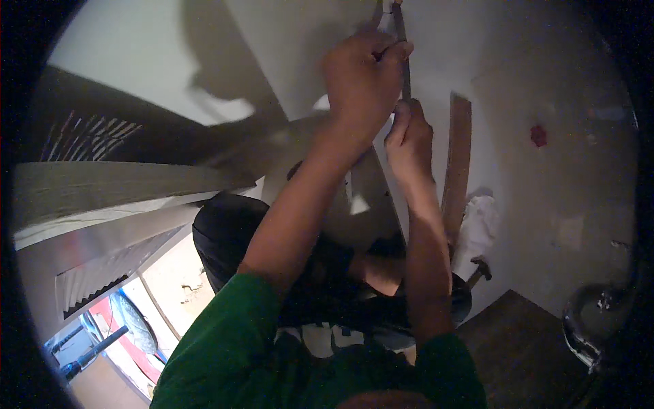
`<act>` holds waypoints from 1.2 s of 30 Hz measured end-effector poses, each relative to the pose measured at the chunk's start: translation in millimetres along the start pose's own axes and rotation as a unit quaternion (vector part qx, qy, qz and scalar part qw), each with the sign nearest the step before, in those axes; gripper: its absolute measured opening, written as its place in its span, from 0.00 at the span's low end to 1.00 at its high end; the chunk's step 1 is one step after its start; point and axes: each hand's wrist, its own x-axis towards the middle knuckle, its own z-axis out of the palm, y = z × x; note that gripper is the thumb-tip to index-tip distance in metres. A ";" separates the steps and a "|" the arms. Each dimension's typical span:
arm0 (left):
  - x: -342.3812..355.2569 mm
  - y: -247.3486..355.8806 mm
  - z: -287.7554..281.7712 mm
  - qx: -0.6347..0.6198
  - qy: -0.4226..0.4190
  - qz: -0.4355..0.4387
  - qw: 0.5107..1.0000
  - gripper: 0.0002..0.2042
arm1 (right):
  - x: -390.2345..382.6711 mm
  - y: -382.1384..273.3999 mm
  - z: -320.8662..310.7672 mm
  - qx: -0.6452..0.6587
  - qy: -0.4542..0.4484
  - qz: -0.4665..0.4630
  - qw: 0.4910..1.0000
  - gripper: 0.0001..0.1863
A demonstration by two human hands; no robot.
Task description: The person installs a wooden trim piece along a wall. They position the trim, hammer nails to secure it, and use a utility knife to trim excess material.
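Observation:
Both my arms reach forward toward a pale wall surface in a dim, cramped space. A thin, dark, narrow strip (407,83) runs from the top edge of the view down to my fingers; its exact kind cannot be made out. My left hand (361,82) is closed, thumb and fingers pinched at the strip's upper part. Lower down, my right hand (412,140) closes around its near end. A small light-coloured piece (387,8) shows beside the strip's far end, partly cut off by the view's edge.
Right of my right hand lies a long brown wooden strip (458,157). Near it are a crumpled white bag or cloth (479,225) and what looks like a hammer (481,268). Farther right are a red knob (538,135) and a curved metal pipe (578,337). A louvred panel (95,279) stands left.

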 end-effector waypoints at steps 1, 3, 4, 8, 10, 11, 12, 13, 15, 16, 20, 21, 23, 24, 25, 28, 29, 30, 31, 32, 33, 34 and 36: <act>2.1 3.0 -0.7 0.018 -0.004 -0.011 1.000 0.07 | 2.9 0.6 0.1 0.007 -0.001 -0.004 1.000 0.15; 4.1 4.0 -3.5 0.029 -0.005 0.000 1.000 0.07 | 2.0 -1.7 4.1 0.002 0.006 -0.003 1.000 0.15; 4.5 4.3 -4.7 0.034 -0.005 0.006 0.999 0.07 | 1.3 -3.5 5.8 -0.001 0.010 -0.003 1.000 0.15; 14.3 -5.9 -4.5 0.073 -0.009 0.074 0.995 0.07 | 11.1 0.3 20.9 0.005 0.021 0.002 1.000 0.16; 14.4 0.2 -2.4 0.020 -0.030 0.039 0.999 0.07 | 12.9 -1.5 14.5 0.021 0.020 0.002 1.000 0.16; 12.9 -1.0 -5.1 0.040 -0.023 0.064 0.997 0.07 | 8.0 -5.5 12.6 0.017 0.005 0.028 0.999 0.16; 9.3 -6.2 -8.6 0.061 -0.016 0.089 0.994 0.07 | -0.1 -10.8 10.2 0.013 -0.009 0.054 0.998 0.16; 11.9 -8.6 -8.3 0.074 -0.006 0.121 0.990 0.07 | 0.6 -17.2 5.4 0.006 -0.017 0.073 0.997 0.16; 4.3 -16.8 -4.2 0.031 -0.032 0.073 0.996 0.07 | -4.0 -8.1 4.2 -0.026 -0.010 0.056 0.998 0.16; -0.4 -20.5 -3.6 0.015 -0.046 0.043 0.998 0.07 | -7.8 -2.4 6.8 -0.040 -0.012 0.053 0.998 0.16; -4.7 -23.7 3.3 -0.020 -0.018 0.000 1.000 0.07 | -1.1 12.4 14.0 -0.039 0.011 -0.006 0.999 0.16; -7.9 -20.8 3.0 -0.022 -0.027 -0.033 0.999 0.07 | -2.8 17.9 18.0 -0.034 0.010 -0.007 0.999 0.16; -6.1 -17.2 3.0 0.012 -0.036 -0.033 0.999 0.06 | -3.0 26.7 24.5 -0.024 0.019 -0.013 0.999 0.16; -3.9 -19.8 4.6 0.049 -0.035 -0.005 0.998 0.06 | 1.4 31.7 28.4 -0.028 0.024 -0.015 0.999 0.16; -3.2 -19.1 2.8 0.089 -0.035 0.022 0.995 0.06 | 6.0 31.0 32.7 -0.029 0.027 -0.016 0.999 0.15; -0.8 -12.0 -1.9 0.047 -0.059 0.031 0.997 0.06 | -0.7 23.2 24.2 -0.024 0.015 0.010 1.000 0.15; 1.5 -13.0 -3.6 0.050 -0.059 0.034 0.996 0.07 | -2.5 17.4 18.4 -0.021 0.008 0.023 0.999 0.15; 3.5 -17.5 -5.2 0.052 -0.060 0.037 0.996 0.07 | -3.8 14.7 17.2 -0.040 0.004 0.016 0.999 0.15; 3.3 -19.6 -5.8 0.054 -0.061 0.038 0.996 0.07 | -4.7 10.6 16.5 -0.060 -0.001 0.010 0.998 0.15; 3.9 -22.4 -2.9 0.042 -0.058 0.026 0.997 0.08 | -2.4 9.0 16.0 -0.077 -0.003 0.003 0.997 0.15; 3.9 -25.2 0.3 0.029 -0.054 0.014 0.998 0.08 | -2.5 11.8 15.0 -0.082 -0.007 -0.019 0.996 0.16; 8.3 -27.6 -2.3 0.024 -0.045 0.004 0.999 0.08 | 1.0 7.9 19.1 -0.074 -0.008 -0.006 0.997 0.16; 18.1 -32.1 -2.0 0.044 -0.058 0.015 0.997 0.08 | 7.7 3.6 24.0 -0.065 -0.008 0.025 0.998 0.16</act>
